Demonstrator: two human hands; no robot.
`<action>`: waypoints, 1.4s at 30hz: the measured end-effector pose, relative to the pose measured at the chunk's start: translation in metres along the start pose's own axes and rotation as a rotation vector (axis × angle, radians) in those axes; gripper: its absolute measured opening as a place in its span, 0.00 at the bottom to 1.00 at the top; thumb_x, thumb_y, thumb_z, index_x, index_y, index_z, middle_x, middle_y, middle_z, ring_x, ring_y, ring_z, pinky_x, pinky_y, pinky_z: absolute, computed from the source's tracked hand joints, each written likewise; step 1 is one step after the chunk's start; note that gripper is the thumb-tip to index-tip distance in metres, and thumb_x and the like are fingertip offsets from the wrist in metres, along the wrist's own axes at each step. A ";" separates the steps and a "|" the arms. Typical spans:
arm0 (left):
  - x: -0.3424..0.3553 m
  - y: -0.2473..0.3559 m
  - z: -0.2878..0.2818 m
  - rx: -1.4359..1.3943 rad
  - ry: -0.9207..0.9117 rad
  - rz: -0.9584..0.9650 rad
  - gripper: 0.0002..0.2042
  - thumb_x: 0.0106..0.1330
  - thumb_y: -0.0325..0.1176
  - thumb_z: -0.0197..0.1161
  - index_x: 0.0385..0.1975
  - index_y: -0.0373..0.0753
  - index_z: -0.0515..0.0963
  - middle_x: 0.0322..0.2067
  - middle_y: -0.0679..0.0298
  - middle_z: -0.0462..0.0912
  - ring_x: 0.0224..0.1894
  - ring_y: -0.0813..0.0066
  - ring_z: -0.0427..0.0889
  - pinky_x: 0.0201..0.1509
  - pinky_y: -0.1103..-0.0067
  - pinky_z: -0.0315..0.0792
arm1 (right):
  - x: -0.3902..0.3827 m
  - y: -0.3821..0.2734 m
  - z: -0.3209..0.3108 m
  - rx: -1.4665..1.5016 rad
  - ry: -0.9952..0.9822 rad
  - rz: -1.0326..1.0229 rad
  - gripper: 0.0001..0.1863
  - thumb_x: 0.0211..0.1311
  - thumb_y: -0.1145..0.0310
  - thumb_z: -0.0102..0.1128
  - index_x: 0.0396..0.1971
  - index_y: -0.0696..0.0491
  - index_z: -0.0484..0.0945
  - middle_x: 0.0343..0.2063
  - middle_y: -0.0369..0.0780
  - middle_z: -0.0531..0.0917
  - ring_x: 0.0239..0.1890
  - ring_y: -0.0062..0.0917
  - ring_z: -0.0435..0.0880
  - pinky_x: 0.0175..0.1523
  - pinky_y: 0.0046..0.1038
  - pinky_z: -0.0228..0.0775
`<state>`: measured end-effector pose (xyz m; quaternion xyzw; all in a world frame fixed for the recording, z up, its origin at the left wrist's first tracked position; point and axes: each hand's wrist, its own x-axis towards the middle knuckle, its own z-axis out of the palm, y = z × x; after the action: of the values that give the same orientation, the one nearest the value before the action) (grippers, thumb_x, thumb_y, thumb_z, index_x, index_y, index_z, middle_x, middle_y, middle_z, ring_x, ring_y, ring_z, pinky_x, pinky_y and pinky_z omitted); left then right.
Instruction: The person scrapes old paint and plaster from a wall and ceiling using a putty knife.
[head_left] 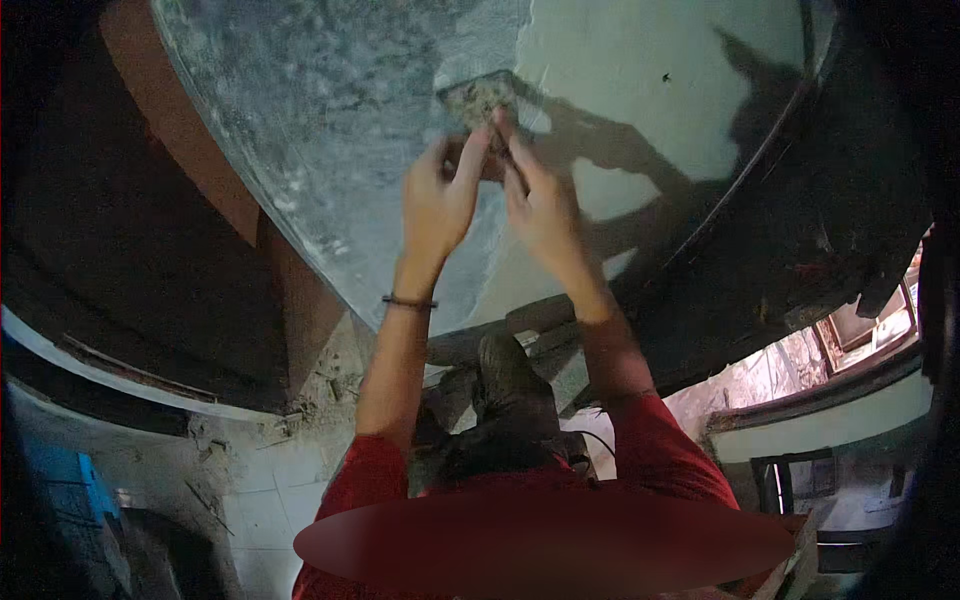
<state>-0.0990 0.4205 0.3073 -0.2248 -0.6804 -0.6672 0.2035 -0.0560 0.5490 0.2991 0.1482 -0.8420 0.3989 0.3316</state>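
My left hand (438, 200) and my right hand (545, 205) are raised close together in front of a wall (330, 130). Just beyond my fingertips is a rough, crumbly recess (470, 97) with a dark edge. The fingers of both hands are bent and pinched, their tips nearly meeting. A thin, dark piece (514, 160) shows by my right fingers, but its kind is unclear. Whatever the left fingers grip is hidden. A dark band (410, 301) circles my left wrist.
The wall is mottled grey on the left and smooth pale (620, 75) on the right, where shadows of my arms fall. A brown strip (190, 130) runs along its left side. Below are my dark-clad leg (515, 385) and dusty floor tiles (270, 500). A bright opening (870, 325) lies at right.
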 end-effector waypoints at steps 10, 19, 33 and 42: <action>0.048 0.000 0.030 0.244 0.088 0.293 0.17 0.65 0.39 0.58 0.20 0.30 0.74 0.17 0.53 0.78 0.17 0.65 0.74 0.23 0.70 0.64 | 0.000 0.000 0.007 -0.047 0.098 -0.028 0.21 0.64 0.71 0.51 0.57 0.56 0.66 0.27 0.57 0.77 0.32 0.54 0.78 0.32 0.43 0.68; 0.038 0.009 0.030 0.193 0.049 0.110 0.13 0.66 0.36 0.57 0.33 0.29 0.76 0.22 0.61 0.76 0.25 0.76 0.69 0.33 0.75 0.67 | 0.001 -0.009 -0.008 0.105 -0.018 0.116 0.15 0.66 0.71 0.49 0.51 0.58 0.69 0.31 0.56 0.78 0.37 0.54 0.78 0.39 0.39 0.70; 0.033 -0.013 0.045 0.105 0.148 0.292 0.20 0.67 0.38 0.57 0.16 0.30 0.72 0.10 0.61 0.71 0.13 0.74 0.67 0.20 0.73 0.62 | -0.010 0.021 0.008 0.034 0.065 -0.081 0.20 0.61 0.76 0.53 0.54 0.60 0.68 0.28 0.52 0.79 0.31 0.44 0.82 0.35 0.36 0.71; 0.026 -0.016 0.057 -0.055 0.181 0.123 0.16 0.68 0.37 0.57 0.23 0.29 0.76 0.19 0.64 0.77 0.22 0.75 0.71 0.28 0.75 0.66 | -0.014 0.035 -0.005 -0.069 0.009 -0.157 0.21 0.60 0.76 0.55 0.54 0.60 0.68 0.30 0.50 0.79 0.31 0.41 0.80 0.38 0.36 0.72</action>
<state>-0.1278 0.4782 0.3075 -0.2107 -0.6254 -0.6895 0.2984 -0.0615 0.5750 0.2723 0.2004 -0.8396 0.3431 0.3703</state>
